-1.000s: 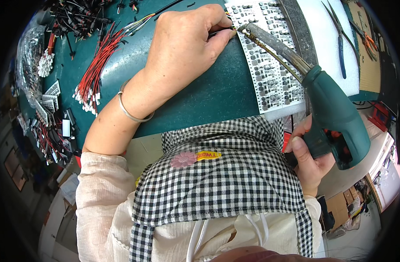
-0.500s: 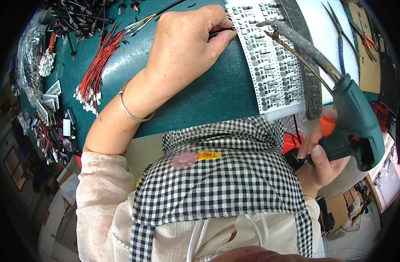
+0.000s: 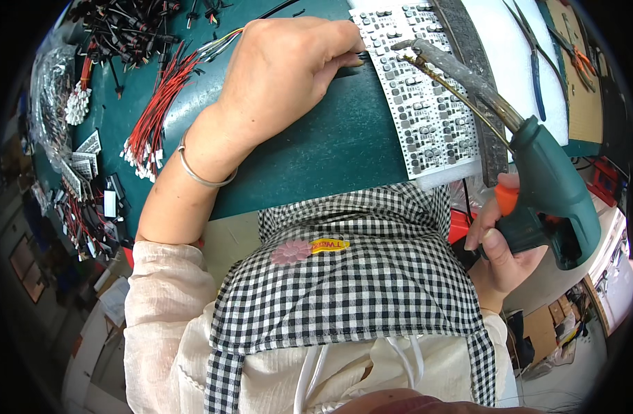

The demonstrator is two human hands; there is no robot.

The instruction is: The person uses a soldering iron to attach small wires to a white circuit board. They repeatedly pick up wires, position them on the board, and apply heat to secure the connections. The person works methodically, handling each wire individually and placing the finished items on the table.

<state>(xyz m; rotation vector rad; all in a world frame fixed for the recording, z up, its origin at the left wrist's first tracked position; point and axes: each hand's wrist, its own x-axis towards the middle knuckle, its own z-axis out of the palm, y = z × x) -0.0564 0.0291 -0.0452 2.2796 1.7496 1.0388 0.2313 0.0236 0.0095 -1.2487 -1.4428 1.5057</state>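
Note:
My left hand (image 3: pixel 278 76) reaches over the green table with thumb and forefinger pinched at the left edge of a white panel of circuit boards (image 3: pixel 427 117). Thin wires are in the pinch; my fingers hide most of them. In my right hand (image 3: pixel 503 262) is a green soldering gun (image 3: pixel 554 183) with an orange trigger, gripped by its handle. Its dark, crusted tip hangs over the upper part of the panel, to the right of my left fingertips. A thin brass-coloured tube runs along below the barrel. Whether the tip touches the boards I cannot tell.
Red and black wires with white connectors (image 3: pixel 147 124) lie left on the green table (image 3: pixel 316 148), near a heap of black cables (image 3: pixel 127 31) and a clear plastic bag (image 3: pixel 51 96). A dark bar (image 3: pixel 492 131) borders the panel's right. Pliers (image 3: pixel 534 58) and orange-handled cutters (image 3: pixel 579 62) lie beyond.
My left hand has shifted slightly left and down, its fingers now at the panel's edge. The soldering gun has moved a little left with its tip. The panel has shifted slightly left.

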